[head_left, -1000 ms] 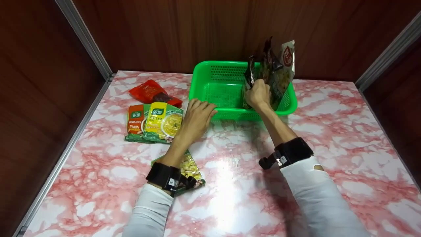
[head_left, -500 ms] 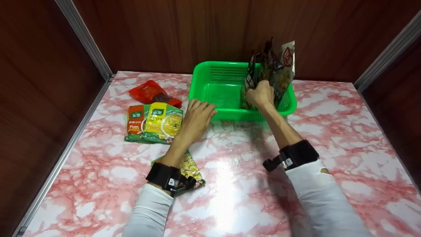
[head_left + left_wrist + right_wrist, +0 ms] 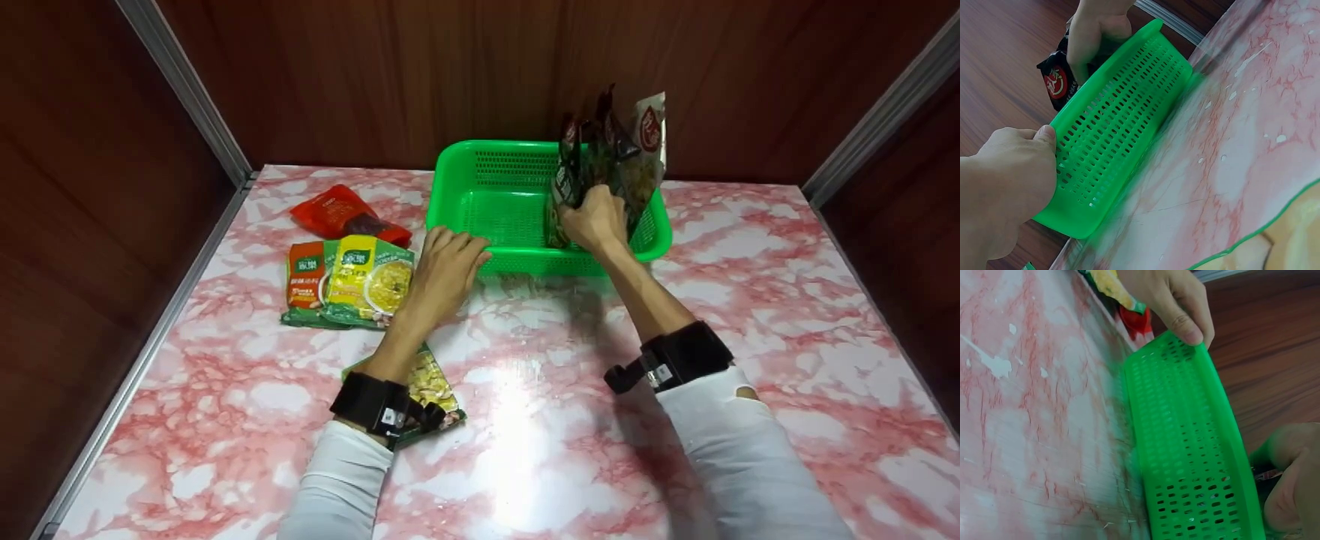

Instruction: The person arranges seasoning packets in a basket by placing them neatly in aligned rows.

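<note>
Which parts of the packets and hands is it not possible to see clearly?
- Head view: the right hand hides most of its fingertips.
- Head view: the front packet, partly covered by the left wrist strap.
- Left wrist view: the dark packets, partly behind the basket.
- Right wrist view: the right hand, cut off by the right edge.

Cannot see the fingertips of the right hand (image 3: 596, 219) in the head view. Cannot read small print on the red pouch (image 3: 343, 212).
</note>
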The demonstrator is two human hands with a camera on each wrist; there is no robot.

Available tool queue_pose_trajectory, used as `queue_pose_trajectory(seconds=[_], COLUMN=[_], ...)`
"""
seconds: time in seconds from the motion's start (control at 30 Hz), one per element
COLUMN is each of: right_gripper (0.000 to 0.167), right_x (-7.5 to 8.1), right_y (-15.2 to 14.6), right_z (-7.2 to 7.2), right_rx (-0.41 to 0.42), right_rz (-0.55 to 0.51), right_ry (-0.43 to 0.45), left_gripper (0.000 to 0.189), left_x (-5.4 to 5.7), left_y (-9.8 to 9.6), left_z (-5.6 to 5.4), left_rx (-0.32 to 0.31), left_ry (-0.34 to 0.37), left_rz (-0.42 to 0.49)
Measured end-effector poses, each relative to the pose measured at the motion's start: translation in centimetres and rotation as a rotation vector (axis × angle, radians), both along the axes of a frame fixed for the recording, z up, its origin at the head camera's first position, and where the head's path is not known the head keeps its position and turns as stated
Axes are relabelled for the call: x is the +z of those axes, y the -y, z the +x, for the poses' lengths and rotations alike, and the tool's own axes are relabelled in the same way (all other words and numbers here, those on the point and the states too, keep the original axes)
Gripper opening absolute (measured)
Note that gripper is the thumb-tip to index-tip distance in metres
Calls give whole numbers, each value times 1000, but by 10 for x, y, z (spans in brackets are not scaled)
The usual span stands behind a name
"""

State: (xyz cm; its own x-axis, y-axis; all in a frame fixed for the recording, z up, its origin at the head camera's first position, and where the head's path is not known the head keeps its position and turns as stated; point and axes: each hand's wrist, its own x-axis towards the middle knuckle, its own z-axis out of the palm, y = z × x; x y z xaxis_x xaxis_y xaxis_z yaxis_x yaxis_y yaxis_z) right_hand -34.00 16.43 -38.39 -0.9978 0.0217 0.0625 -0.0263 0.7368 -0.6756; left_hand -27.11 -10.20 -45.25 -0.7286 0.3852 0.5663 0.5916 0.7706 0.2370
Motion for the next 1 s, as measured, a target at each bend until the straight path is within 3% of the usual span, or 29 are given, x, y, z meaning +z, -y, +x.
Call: queue_pose_trajectory(seconds=[0.17, 0.37, 0.77, 1.0], right_gripper=[41, 41, 46, 37], right_x=[2, 6, 3, 7], right_y=[-2, -1, -1, -3], right_z=[3, 10, 10, 9], right_rx=[22, -13, 13, -4], right_rz=[69, 143, 154, 142], right_ry=[9, -36, -34, 21], left_gripper=[29, 32, 32, 33], left_x=[0, 1, 1, 1], left_y=[0, 0, 0, 1], left_z=[0, 0, 0, 0], left_rx=[1, 6, -8, -9], left_ry=[1, 0, 17, 6], left_rz=[2, -9, 4, -3])
